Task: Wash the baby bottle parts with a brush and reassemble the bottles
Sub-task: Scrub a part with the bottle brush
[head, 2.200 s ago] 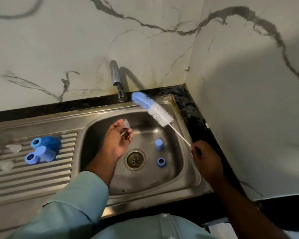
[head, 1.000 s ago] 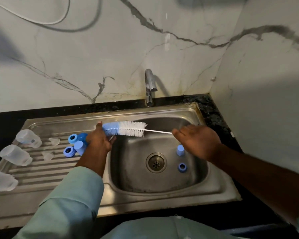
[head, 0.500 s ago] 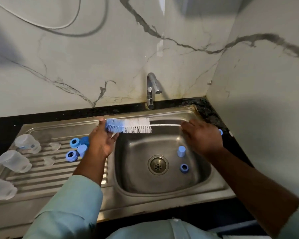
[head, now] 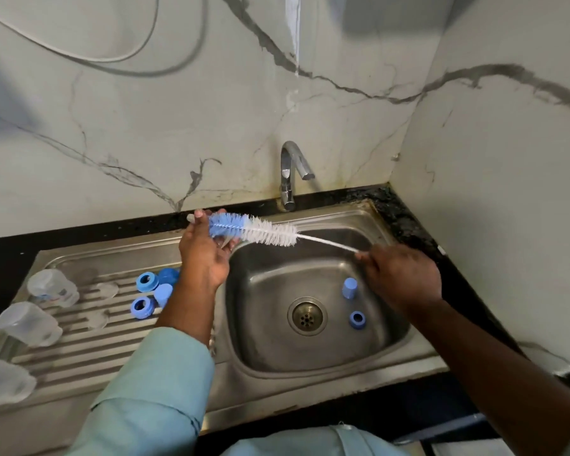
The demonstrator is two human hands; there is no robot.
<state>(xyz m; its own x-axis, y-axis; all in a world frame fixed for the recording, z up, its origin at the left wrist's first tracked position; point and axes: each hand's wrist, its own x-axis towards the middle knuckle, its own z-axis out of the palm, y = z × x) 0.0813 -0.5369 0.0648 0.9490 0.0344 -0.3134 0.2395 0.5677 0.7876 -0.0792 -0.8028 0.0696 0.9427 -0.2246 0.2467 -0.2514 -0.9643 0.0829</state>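
Head view is showing the brush (head: 257, 230) lying level over the far left corner of the sink (head: 418, 350), its blue tip working against a small clear part, probably a teat (head: 226, 241), though it is too hidden to be sure. The left hand (head: 204, 255) is pinching that part in curled fingers, and the right hand (head: 402, 278) is gripping the thin wire handle over the far right of the basin. Scrubbing seems to be the step in hand; next the part is likely needing a rinse under the tap (head: 290, 172), which is not visibly running, so a hand is going to have to free itself first. A blue cap (head: 349, 287) and blue ring (head: 356, 320) are waiting right of the drain. On the draining surface (head: 79, 343) to the left, more blue rings and caps (head: 152, 294) are sitting just beside the left wrist, with three clear bottles (head: 30, 324) lying further left. Nothing is blocking the tap.
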